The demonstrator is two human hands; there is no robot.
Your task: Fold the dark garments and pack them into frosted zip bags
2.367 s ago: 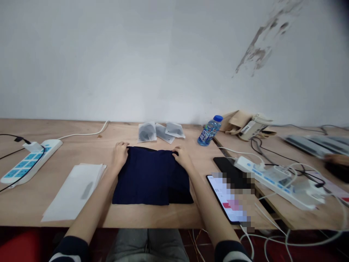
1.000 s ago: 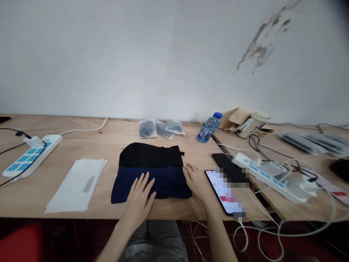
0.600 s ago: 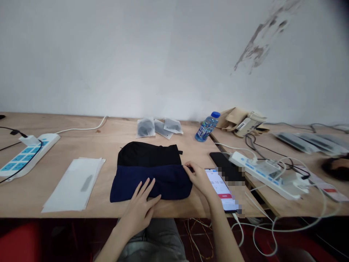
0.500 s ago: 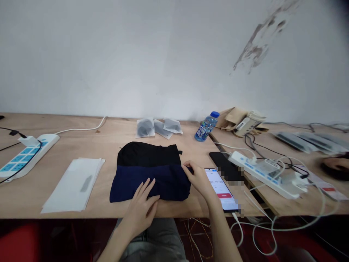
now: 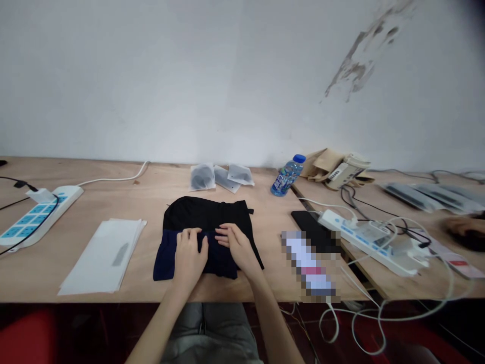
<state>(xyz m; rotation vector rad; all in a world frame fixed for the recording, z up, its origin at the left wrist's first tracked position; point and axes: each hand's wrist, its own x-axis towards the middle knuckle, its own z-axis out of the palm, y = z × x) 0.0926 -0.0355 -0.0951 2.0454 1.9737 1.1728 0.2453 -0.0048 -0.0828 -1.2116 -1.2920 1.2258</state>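
A black cloth (image 5: 204,212) with a small tab at its upper right corner lies flat on the wooden table. Across its lower part is a navy cloth (image 5: 164,263), whose right side is turned in so that black fabric shows there. My left hand (image 5: 189,258) rests on the middle of the navy cloth, fingers laid along its upper edge and thumb apart. Just to the right, my right hand (image 5: 240,250) is over the turned-in side, its fingers stretched out toward my left hand. Its fingertips appear to hold nothing.
Flat white pouches (image 5: 102,258) lie left of the cloth, beside a power strip (image 5: 43,217). Small packets (image 5: 202,178) and a blue-capped bottle (image 5: 288,176) stand behind. To the right are a partly pixelated phone (image 5: 308,263), another power strip (image 5: 371,242) and tangled cables.
My right hand has moved left from the cloth's right corner, and the navy cloth's right side is now folded inward. My left hand has shifted slightly up and left.
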